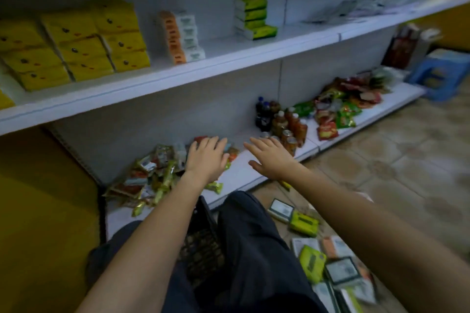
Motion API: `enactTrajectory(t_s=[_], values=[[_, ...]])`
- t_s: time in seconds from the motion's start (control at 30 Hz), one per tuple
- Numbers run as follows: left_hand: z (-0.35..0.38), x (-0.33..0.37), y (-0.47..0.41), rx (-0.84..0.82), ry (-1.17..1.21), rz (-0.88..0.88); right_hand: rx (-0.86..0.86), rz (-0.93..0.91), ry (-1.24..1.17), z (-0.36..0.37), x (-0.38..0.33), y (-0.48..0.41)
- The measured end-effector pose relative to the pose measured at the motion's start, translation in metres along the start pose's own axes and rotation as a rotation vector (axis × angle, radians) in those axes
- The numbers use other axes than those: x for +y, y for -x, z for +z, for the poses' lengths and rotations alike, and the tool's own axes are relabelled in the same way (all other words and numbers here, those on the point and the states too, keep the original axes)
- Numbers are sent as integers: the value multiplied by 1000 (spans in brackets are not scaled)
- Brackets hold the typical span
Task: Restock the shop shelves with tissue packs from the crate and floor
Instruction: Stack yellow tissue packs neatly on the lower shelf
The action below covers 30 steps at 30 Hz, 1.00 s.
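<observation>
Hands are open and empty, fingers spread: left hand point(207, 157) over snack packets point(152, 175) on the bottom shelf point(244, 173), right hand point(269, 157) just beside it at mid-frame. Tissue packs point(304, 222) lie scattered on the floor point(381, 160) at lower right, well apart from both hands.

Left hand point(207, 159), right hand point(273, 161), forearms point(152, 226) bare to lower frame edge. Loose dark trousers point(254, 249), lower centre, perhaps navy; light dim.
</observation>
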<state>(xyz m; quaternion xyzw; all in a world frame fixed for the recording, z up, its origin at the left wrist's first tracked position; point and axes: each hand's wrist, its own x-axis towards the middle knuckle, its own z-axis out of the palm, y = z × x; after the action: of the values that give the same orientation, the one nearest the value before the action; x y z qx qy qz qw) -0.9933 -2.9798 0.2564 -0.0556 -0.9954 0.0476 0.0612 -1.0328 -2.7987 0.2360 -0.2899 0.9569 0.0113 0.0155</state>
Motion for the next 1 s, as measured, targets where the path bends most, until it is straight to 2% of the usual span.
enactTrajectory(t_s=[0.2,0.57,0.8,1.0], values=[[9,70,-16,18,63,176,8,206,-9,15,50,60],[5,147,-41,69,111,351,118,421,7,14,65,114],[21,176,-59,27,122,442,68,506,30,15,72,133],[48,215,-80,-57,178,559,17,677,-50,48,86,154]])
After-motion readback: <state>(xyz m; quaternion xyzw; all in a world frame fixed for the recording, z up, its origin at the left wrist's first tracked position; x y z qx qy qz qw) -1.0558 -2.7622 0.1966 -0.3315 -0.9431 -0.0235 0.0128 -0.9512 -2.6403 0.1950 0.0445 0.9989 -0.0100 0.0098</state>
